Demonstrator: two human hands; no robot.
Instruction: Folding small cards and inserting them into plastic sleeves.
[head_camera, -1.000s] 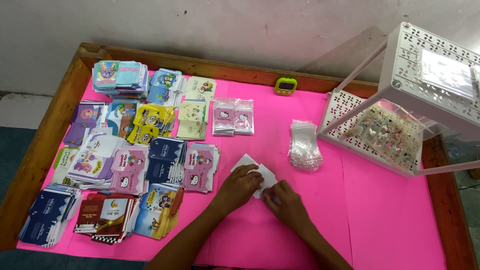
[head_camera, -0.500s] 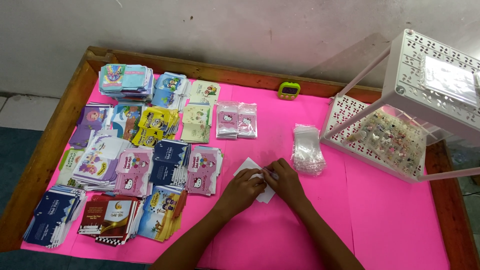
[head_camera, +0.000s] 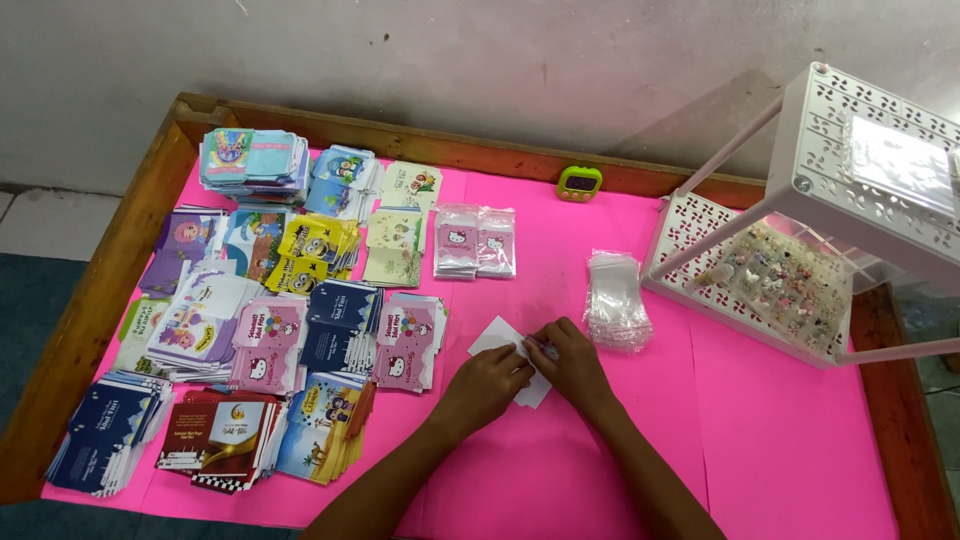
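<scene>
**Both hands on a white card at mid-bench**

Left of the small white paper card (head_camera: 497, 335), stacks of colourful printed cards (head_camera: 270, 330) cover the pink-covered wooden bench (head_camera: 760, 450). The card lies flat on the pink sheet. The left hand (head_camera: 490, 378) rests on it, fingers curled down pressing it. The right hand (head_camera: 572, 362) meets it there, fingers pinching the card's edge. Just right of the card lies a pile of clear plastic sleeves (head_camera: 615, 305), then a white perforated plastic rack (head_camera: 830, 210).
</scene>
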